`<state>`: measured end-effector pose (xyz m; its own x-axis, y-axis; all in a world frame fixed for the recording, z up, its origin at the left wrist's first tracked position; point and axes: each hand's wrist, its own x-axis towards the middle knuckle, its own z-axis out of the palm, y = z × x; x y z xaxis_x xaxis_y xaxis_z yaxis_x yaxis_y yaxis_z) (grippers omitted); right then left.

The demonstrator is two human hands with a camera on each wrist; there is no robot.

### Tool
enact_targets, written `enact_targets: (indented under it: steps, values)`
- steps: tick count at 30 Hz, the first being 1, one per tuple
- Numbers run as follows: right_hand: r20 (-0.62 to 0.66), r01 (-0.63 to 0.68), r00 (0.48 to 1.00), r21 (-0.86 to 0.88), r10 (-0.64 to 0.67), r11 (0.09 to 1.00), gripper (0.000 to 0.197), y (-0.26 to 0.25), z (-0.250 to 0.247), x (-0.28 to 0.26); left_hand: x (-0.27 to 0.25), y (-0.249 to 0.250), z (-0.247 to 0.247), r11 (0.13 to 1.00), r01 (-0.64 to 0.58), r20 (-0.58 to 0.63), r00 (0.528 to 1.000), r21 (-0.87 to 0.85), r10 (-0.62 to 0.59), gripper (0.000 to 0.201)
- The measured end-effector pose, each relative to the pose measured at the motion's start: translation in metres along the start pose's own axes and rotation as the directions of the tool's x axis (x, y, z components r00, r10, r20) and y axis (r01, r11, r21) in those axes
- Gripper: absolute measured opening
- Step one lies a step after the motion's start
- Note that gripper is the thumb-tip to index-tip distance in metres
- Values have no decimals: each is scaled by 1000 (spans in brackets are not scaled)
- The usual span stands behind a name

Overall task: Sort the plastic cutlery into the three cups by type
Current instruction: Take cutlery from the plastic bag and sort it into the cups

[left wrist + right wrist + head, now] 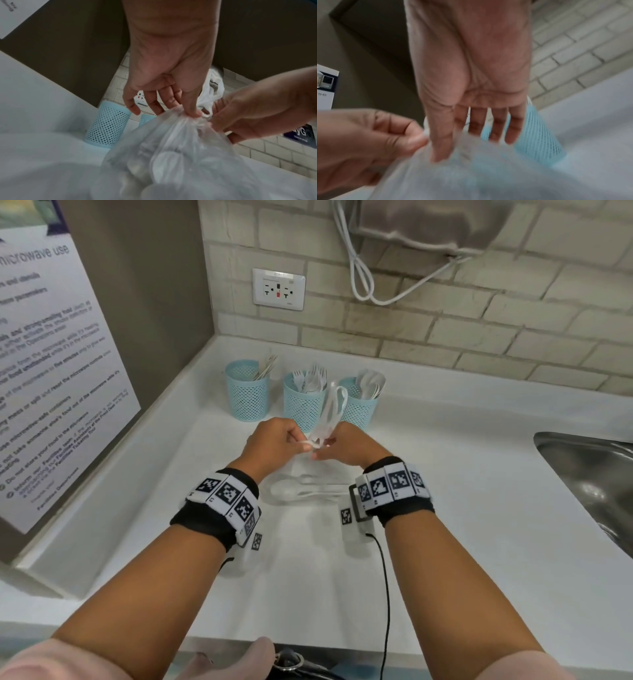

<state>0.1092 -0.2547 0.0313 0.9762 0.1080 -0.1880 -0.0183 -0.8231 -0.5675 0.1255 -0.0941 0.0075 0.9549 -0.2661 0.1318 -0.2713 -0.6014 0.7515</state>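
Three blue mesh cups stand in a row at the back of the counter: the left cup (246, 392) has a few pieces in it, the middle cup (303, 405) holds forks, the right cup (359, 409) spoons. A clear plastic bag (301, 491) with white cutlery inside lies on the counter under my hands, its tied handles (333, 405) sticking up. My left hand (301, 444) pinches the bag's knot (199, 116) between thumb and forefinger. Facing it, my right hand (320, 454) pinches the same knot. The blurred bag (471, 175) fills the lower right wrist view.
A steel sink (589, 474) is set into the counter at the right. A brown wall panel with a microwave notice (51, 371) closes off the left side. On the tiled back wall are a socket (278, 288) and a hanging white cable (359, 278).
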Motion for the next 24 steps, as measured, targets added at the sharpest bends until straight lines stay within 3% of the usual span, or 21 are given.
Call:
enact_targets:
  steps: [6, 8, 10, 12, 15, 17, 20, 24]
  values:
    - [-219, 24, 976, 63, -10, 998, 11, 23, 1, 4, -2, -9, -21, 997, 48, -94, 995, 66, -41, 26]
    - [-291, 36, 957, 140, 7, 989, 23, 28, -1, 2, -1, -10, -27, 999, 36, -97, 995, 24, -33, 19]
    - [-338, 113, 940, 203, -39, 973, 23, 21, 5, 3, -3, -1, -23, 1000, -21, -27, 999, -11, 21, 10]
    - [-376, 216, 921, 282, -99, 935, 8, 6, 12, 5, -4, 8, -13, 997, -76, 1, 997, -13, 76, 17]
    - [-458, 292, 881, 324, -121, 900, 11, 2, 8, 3, -1, 14, -16, 995, -92, -91, 992, -25, 90, 11]
    - [-524, 297, 849, 376, -63, 878, 9, 12, -1, 2, 2, 11, -26, 996, -78, -130, 989, -30, 74, 10]
    - [-558, 316, 830, 438, -21, 842, 8, 15, -2, 2, 3, 17, -31, 994, -91, -180, 980, -52, 80, 7]
    - [-579, 392, 809, 401, -102, 828, 10, -7, 5, 8, 8, 31, -23, 991, -105, -207, 974, -84, 86, 22]
